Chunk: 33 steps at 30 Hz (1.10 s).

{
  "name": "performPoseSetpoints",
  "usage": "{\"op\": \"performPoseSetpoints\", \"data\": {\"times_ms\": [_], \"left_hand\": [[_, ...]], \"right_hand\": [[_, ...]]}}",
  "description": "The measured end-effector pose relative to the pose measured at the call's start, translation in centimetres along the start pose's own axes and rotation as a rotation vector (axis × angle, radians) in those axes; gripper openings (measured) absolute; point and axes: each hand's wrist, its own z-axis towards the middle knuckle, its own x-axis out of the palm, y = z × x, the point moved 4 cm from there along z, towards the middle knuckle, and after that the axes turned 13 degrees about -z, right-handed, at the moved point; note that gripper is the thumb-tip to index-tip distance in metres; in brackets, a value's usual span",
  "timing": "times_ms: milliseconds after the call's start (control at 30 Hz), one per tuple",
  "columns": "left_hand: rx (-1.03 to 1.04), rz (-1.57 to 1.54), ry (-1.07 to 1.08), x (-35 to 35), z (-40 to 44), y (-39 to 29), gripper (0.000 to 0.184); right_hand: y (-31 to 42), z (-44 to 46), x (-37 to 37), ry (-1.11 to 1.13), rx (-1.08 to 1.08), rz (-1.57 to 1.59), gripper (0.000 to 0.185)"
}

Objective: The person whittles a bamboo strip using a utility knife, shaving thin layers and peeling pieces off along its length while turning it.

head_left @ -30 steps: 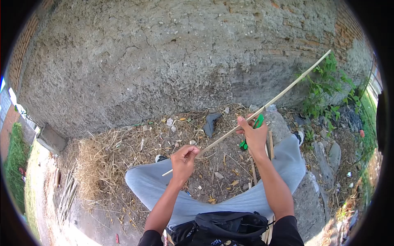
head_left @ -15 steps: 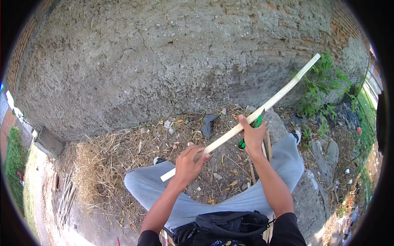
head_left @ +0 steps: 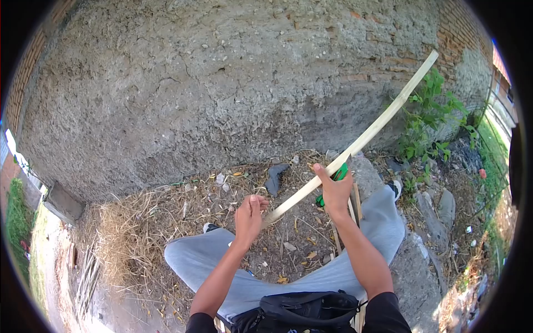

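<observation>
A long pale wooden strip (head_left: 377, 125) slants from low left to upper right in front of me. My right hand (head_left: 336, 194) grips it near the middle, thumb laid across it. The same hand also holds a green-handled knife (head_left: 341, 172); its dark blade points up beside the strip, and part of the handle is hidden by my palm. My left hand (head_left: 248, 219) is over the strip's lower end, with loosely bent fingers raised off it. The hand covers part of that end, and a small pale tip shows beyond the wrist.
A rough plastered wall (head_left: 222, 100) rises ahead, with a leafy plant (head_left: 436, 111) at its right foot. Dry straw (head_left: 125, 238) and a dark scrap (head_left: 275, 178) lie on the ground. A black bag (head_left: 311, 311) sits at my lap, between grey-trousered legs. Thin sticks (head_left: 86, 283) lie at left.
My left hand has loosened from the strip and its fingers have lifted upward. The strip's far end has swung up slightly. My right hand keeps hold of strip and knife.
</observation>
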Motion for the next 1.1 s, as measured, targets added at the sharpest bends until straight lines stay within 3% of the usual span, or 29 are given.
{"op": "performPoseSetpoints", "data": {"times_ms": [33, 100, 167, 233, 300, 333, 400, 500, 533, 567, 700, 833, 967, 1033, 1100], "left_hand": [[0.143, 0.128, -0.038, 0.2, -0.4, -2.1, 0.036], [0.201, 0.166, 0.053, 1.2, -1.2, -3.9, 0.044], [0.413, 0.612, 0.183, 2.5, -2.1, -5.9, 0.053], [0.429, 0.586, 0.212, 3.3, -2.0, -6.1, 0.054], [0.623, 0.782, 0.192, 3.8, -1.7, -5.8, 0.045], [0.625, 0.78, 0.191, 3.8, -1.7, -5.8, 0.045], [0.207, 0.749, 0.229, 3.2, -1.2, -4.8, 0.038], [0.178, 0.654, 0.196, 1.8, -2.2, -5.5, 0.037], [0.176, 0.657, 0.192, 1.3, -2.6, -6.1, 0.037], [0.094, 0.568, 0.211, 0.7, -3.2, -6.5, 0.036], [-0.171, 0.286, 0.241, -1.7, -5.3, -3.9, 0.034], [-0.351, 0.107, 0.253, -3.3, -8.5, -0.4, 0.033], [-0.491, 0.017, 0.244, -4.5, -9.7, 2.9, 0.034], [-0.752, -0.21, 0.197, -4.7, -9.8, 4.3, 0.035], [-0.713, -0.174, 0.206, -5.1, -9.6, 5.5, 0.037]], "right_hand": [[0.1, 0.1, -0.1, -0.004, -0.015, -0.021, 0.034], [0.0, 0.4, -0.1, 0.0, -0.016, -0.035, 0.033], [-0.7, 0.6, 0.1, -0.001, -0.008, -0.008, 0.033], [1.1, -0.1, 0.3, 0.044, 0.078, 0.109, 0.033], [0.7, -0.3, 0.6, 0.107, 0.102, 0.134, 0.034], [0.5, -0.2, 0.6, 0.138, 0.088, 0.081, 0.034], [0.9, -0.3, 0.6, 0.207, 0.088, 0.086, 0.033], [1.7, -0.6, 0.7, 0.318, 0.071, 0.051, 0.032], [1.4, -0.5, 0.8, 0.436, -0.013, -0.096, 0.033], [1.1, -0.9, 1.2, 0.553, -0.096, -0.244, 0.034], [2.8, -3.5, 1.0, 0.68, -0.124, -0.603, 0.027], [-0.1, -6.4, 2.5, 0.786, -0.257, -0.848, 0.027], [-1.9, -9.2, 4.2, 0.917, -0.336, -0.857, 0.029], [-2.8, -9.9, 4.9, 0.951, -0.384, -0.905, 0.03], [-3.4, -10.2, 5.5, 0.97, -0.447, -0.949, 0.03]]}}
